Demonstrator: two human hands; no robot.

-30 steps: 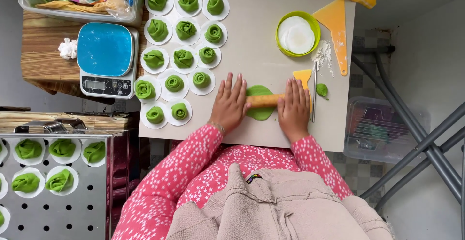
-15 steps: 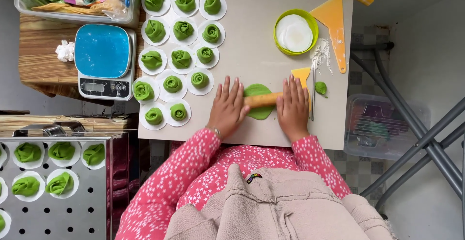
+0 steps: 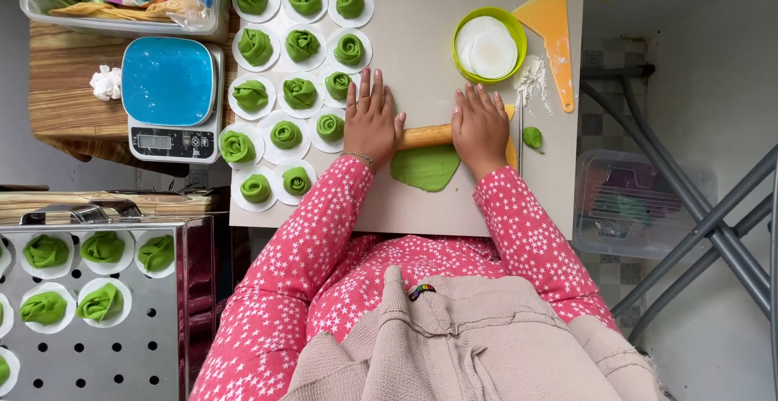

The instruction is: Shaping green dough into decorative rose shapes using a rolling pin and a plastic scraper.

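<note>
Under the fingers (image 3: 369, 93), a smooth wooden rolling pin (image 3: 427, 135) presses matt green dough (image 3: 425, 168); beyond the fingertips, a glossy plastic bowl (image 3: 509, 24).

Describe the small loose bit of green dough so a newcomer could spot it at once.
Start at the pale work board and go to its right edge, past the right hand. The small green dough bit lies alone below the spilled flour, unlike the rolled green pieces, which sit on white paper rounds.

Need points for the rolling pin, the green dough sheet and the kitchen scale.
rolling pin (image 3: 427, 135), head view, on the bare wooden middle between the two hands.
green dough sheet (image 3: 425, 168), head view, on the flat centre, just below the pin.
kitchen scale (image 3: 168, 81), head view, on the blue weighing plate.
</note>
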